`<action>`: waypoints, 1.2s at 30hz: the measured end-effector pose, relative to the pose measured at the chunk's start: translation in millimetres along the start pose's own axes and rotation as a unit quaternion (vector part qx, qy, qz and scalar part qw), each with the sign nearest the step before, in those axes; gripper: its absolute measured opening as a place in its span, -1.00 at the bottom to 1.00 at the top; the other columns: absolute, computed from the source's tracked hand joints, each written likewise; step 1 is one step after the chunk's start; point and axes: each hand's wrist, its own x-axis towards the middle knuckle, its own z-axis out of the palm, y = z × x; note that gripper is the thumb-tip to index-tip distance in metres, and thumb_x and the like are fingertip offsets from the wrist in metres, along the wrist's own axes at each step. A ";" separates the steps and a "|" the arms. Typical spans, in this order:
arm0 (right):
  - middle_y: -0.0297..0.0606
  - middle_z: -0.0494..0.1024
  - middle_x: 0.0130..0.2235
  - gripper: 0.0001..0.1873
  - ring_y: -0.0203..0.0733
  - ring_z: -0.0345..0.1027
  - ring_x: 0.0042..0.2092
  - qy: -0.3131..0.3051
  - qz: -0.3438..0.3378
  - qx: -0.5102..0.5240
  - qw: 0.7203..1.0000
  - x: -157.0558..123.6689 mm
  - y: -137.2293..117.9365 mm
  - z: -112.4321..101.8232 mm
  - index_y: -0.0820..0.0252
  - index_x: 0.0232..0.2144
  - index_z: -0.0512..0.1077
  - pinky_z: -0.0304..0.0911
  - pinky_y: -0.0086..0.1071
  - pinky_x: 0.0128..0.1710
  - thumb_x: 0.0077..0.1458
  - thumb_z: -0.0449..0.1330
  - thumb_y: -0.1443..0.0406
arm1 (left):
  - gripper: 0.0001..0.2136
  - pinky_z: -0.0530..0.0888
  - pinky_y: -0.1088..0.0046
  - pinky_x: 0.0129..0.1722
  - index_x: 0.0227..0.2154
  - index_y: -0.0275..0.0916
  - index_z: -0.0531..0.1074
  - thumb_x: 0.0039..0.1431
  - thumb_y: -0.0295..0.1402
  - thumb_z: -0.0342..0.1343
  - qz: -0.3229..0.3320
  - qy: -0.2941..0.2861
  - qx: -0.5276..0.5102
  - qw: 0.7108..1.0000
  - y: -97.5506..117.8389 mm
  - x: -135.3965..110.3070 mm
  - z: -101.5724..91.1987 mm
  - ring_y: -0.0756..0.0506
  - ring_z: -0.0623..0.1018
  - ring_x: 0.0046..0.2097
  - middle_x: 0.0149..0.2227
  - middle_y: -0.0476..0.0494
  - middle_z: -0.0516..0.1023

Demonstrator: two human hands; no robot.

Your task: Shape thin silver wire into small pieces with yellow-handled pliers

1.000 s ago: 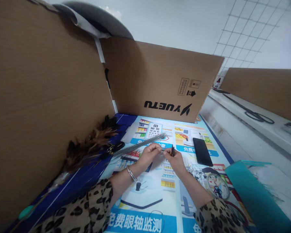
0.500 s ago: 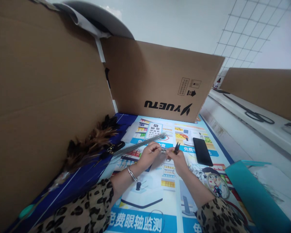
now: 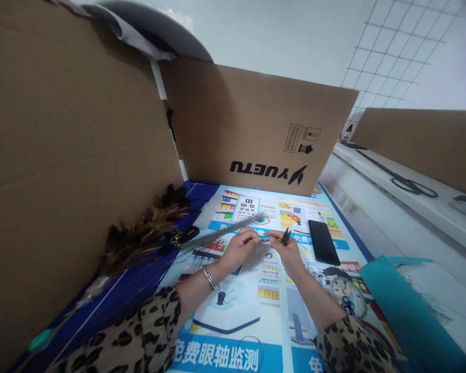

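Observation:
My left hand [image 3: 241,246], a metal bangle on its wrist, is closed in a pinch on thin silvery wire [image 3: 264,241] that bridges the small gap to my other hand. My right hand [image 3: 288,255] is closed around small pliers [image 3: 286,237], whose dark pointed jaws stick up past the fingers, slightly apart. Its thumb and index finger meet near the wire's other end; whether they grip it is too small to tell. Just beyond my left hand lies a bundle of straight thin wires [image 3: 221,232]. A small dark ring [image 3: 269,256] shows under the hands.
A black phone [image 3: 323,242] lies to the right, near a round clear dish [image 3: 348,296] with small items and a teal box [image 3: 411,316]. Brown feathers [image 3: 140,235] and a black key fob [image 3: 188,234] are at left. Cardboard panels [image 3: 256,124] wall the back and left.
My right hand's fingers have shifted a little, and the pliers have turned slightly, their tips moving right. My left hand stays nearly in place.

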 end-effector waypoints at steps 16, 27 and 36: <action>-0.36 0.28 -0.57 -0.65 -0.35 0.11 -0.48 -0.029 0.026 0.005 0.999 4.0 13.2 -0.5 0.27 -0.49 0.42 0.07 -0.44 -0.46 -0.05 0.12 0.06 | -0.81 0.28 0.41 -0.13 -0.53 -0.30 0.38 0.09 -0.30 0.02 -0.041 0.004 -0.110 0.993 -7.7 -1.1 1.2 -0.07 0.37 -0.20 -0.31 -0.13 0.37; -0.39 0.27 -0.60 -0.65 -0.35 0.09 -0.50 -0.019 0.035 0.029 0.999 3.2 5.6 0.8 0.26 -0.51 0.38 0.04 -0.44 -0.46 -0.07 0.14 0.05 | -0.82 0.29 0.47 -0.28 -0.47 -0.31 0.36 0.08 -0.27 0.03 -0.101 -0.014 -0.198 0.975 -7.1 -3.4 3.8 -0.01 0.36 -0.34 -0.42 -0.07 0.39; -0.38 0.30 -0.61 -0.66 -0.33 0.12 -0.50 0.012 0.009 0.018 1.000 7.1 2.4 -7.5 0.24 -0.50 0.39 0.06 -0.41 -0.42 -0.06 0.13 0.05 | -0.82 0.27 0.48 -0.30 -0.43 -0.31 0.35 0.10 -0.27 0.01 -0.101 -0.011 -0.189 0.977 -7.7 -3.2 4.4 0.01 0.35 -0.36 -0.42 -0.05 0.37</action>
